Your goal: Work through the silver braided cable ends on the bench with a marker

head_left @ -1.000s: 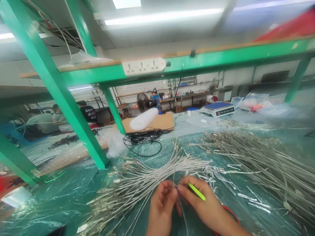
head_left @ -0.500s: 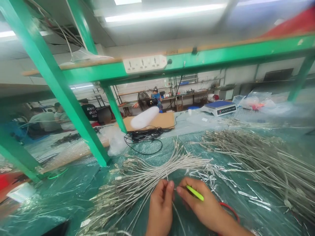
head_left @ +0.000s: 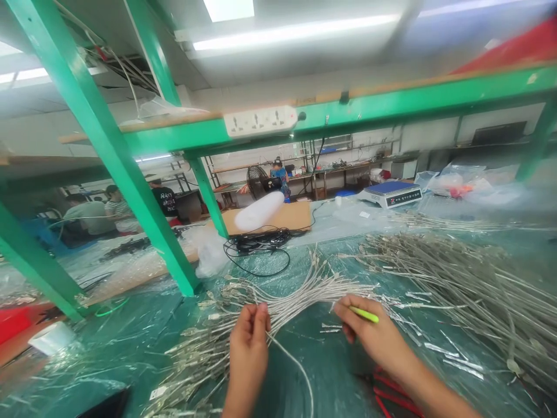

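My left hand [head_left: 249, 339] is closed, thumb against fingers, on a thin grey-white cable [head_left: 296, 363] that curves down toward the front edge of the view. It is over a fanned bundle of similar cables [head_left: 300, 302]. My right hand [head_left: 363, 325] is closed around a slim yellow-green tool [head_left: 364, 314]; its working end is hidden, so I cannot tell its kind. This hand is apart from the left, beside scattered shiny foil strips [head_left: 463, 367]. Whether its fingertips also pinch a strip is unclear.
A larger cable pile [head_left: 456, 284] lies to the right. Behind are a coiled black cord [head_left: 261, 239], a white roll [head_left: 260, 211] and a scale [head_left: 391, 195]. A green post [head_left: 143, 215] stands left. Red-handled pliers or cutters [head_left: 394, 392] lie near my right forearm. People sit farther back.
My hands have moved apart: the left went left with the cable, the right moved right toward the foil strips, still holding the yellow-green tool. The view has shifted slightly.
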Motion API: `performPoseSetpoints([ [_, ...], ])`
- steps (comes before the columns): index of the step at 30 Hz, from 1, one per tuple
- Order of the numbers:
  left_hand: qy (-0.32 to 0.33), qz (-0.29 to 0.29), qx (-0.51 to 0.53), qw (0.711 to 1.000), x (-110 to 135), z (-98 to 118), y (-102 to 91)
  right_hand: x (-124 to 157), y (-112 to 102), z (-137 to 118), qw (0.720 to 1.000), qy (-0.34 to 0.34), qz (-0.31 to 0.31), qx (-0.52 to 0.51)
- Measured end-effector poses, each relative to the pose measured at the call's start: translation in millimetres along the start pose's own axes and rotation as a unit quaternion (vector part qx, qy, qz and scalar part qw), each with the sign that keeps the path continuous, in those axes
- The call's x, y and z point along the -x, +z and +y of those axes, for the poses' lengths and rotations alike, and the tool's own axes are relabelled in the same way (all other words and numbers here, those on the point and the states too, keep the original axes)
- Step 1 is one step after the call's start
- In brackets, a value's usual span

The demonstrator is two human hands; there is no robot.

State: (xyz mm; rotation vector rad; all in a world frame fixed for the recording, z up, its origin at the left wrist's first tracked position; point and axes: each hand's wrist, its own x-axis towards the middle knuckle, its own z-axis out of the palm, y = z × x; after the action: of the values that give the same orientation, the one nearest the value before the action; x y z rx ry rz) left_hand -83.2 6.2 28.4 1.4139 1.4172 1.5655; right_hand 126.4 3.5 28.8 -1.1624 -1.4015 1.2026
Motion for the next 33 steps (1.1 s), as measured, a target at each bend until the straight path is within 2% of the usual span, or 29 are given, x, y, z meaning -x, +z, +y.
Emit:
performPoseSetpoints([
  [4,0.011,-0.037,0.015,0.999,6.0,5.9,3.9,9.1,7.4,-1.9,0.99,-0.081,-0.028,0.112],
  [7,0.019,-0.063,0.023,0.998,13.6,8.5,9.3,16.3,15.6,2.8,0.935,-0.152,-0.087,0.308],
  [8,0.022,-0.072,0.021,0.997,15.5,8.9,10.4,17.2,17.4,5.8,0.917,-0.158,-0.103,0.351],
  [10,0.025,-0.09,0.015,0.996,18.5,9.4,11.8,16.5,19.5,12.9,0.901,-0.154,-0.118,0.387],
  [14,0.023,-0.118,0.001,0.993,22.8,9.7,14.3,12.6,19.0,23.5,0.892,-0.152,-0.125,0.406],
  [17,0.022,-0.13,-0.002,0.991,24.5,8.7,16.1,12.8,15.0,20.8,0.891,-0.15,-0.122,0.412],
  [19,0.019,-0.134,0.001,0.991,25.0,7.4,17.0,14.4,11.7,14.2,0.9,-0.165,-0.079,0.396],
  [21,0.017,-0.137,0.006,0.99,25.3,6.3,17.7,16.9,9.0,6.0,0.907,-0.204,-0.009,0.368],
  [23,0.016,-0.143,0.009,0.99,26.0,6.0,18.9,20.0,7.7,-1.4,0.9,-0.252,0.015,0.356],
  [26,0.013,-0.164,0.014,0.986,28.3,7.3,21.9,23.4,8.4,-8.4,0.881,-0.297,-0.009,0.369],
  [30,0.005,-0.189,0.012,0.982,31.1,10.2,26.7,22.7,10.5,-11.9,0.868,-0.308,-0.035,0.388],
  [32,-0.003,-0.202,0.008,0.979,31.4,11.9,28.0,21.2,10.7,-13.3,0.877,-0.282,-0.052,0.385],
  [33,-0.009,-0.208,0.01,0.978,31.3,13.0,28.3,20.4,10.7,-14.1,0.893,-0.257,-0.059,0.365],
])
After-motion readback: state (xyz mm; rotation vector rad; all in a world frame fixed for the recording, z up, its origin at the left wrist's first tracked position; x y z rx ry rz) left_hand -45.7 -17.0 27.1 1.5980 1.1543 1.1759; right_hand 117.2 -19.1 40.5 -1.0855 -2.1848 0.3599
